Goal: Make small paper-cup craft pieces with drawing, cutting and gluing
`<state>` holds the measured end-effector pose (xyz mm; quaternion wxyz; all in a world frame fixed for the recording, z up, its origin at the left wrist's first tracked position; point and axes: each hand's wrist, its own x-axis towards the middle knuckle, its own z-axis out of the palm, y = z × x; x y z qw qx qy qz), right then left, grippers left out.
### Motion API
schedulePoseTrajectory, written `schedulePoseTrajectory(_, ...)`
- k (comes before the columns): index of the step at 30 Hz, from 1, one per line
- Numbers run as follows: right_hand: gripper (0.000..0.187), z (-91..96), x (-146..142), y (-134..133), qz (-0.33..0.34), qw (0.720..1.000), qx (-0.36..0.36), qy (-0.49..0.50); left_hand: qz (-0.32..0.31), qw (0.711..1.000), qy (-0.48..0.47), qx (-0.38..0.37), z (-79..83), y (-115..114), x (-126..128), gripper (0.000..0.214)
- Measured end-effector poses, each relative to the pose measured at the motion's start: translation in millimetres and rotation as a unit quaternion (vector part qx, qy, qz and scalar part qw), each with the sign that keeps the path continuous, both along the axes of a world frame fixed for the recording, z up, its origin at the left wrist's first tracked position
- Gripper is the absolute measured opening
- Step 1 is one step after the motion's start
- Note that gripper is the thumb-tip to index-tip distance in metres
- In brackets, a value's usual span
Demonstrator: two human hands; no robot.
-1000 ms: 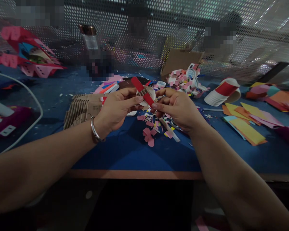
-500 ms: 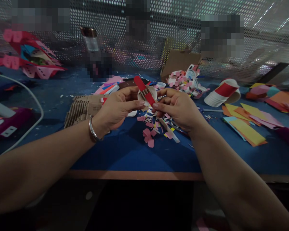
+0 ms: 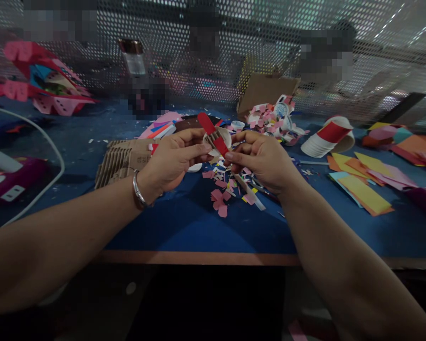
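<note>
Above the blue table (image 3: 184,222), both my hands meet around a small white paper cup piece (image 3: 224,136) with a red paper strip (image 3: 210,129) laid slantwise across it. My left hand (image 3: 172,158), with a silver bangle on the wrist, has its thumb and fingers closed on the cup's left side. My right hand (image 3: 262,158) pinches the strip's lower end and the cup's right side. Under the hands lie pink paper scraps (image 3: 220,199) and a white strip (image 3: 250,192).
Corrugated cardboard (image 3: 120,158) lies left of my hands. A stack of paper cups with a red band (image 3: 326,137) lies on its side at the right, beside coloured paper sheets (image 3: 365,182). A pink paper craft (image 3: 46,80) and a white cable (image 3: 46,142) are at left. Perforated metal mesh closes the back.
Almost nothing has moved; the cup and red strip have shifted very slightly in my fingers.
</note>
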<state>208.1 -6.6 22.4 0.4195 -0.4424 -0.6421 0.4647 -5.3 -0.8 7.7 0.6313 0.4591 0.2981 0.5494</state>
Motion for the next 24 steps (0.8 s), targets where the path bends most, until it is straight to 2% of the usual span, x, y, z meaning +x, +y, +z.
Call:
schedulePoseTrajectory(15, 0.052, -0.5, -0.2, 0.7, 0.003, 1.000, -0.004, 0.002, 0.002, 1.000, 0.010, 0.013, -4.4, 3.0, -0.7, 0.022)
schedulePoseTrajectory(24, 0.053, -3.0, -2.6, 0.0, 0.000, 1.000, -0.015, 0.008, 0.031, 0.999, 0.000, 0.011, -5.5, 3.9, -1.1, 0.018)
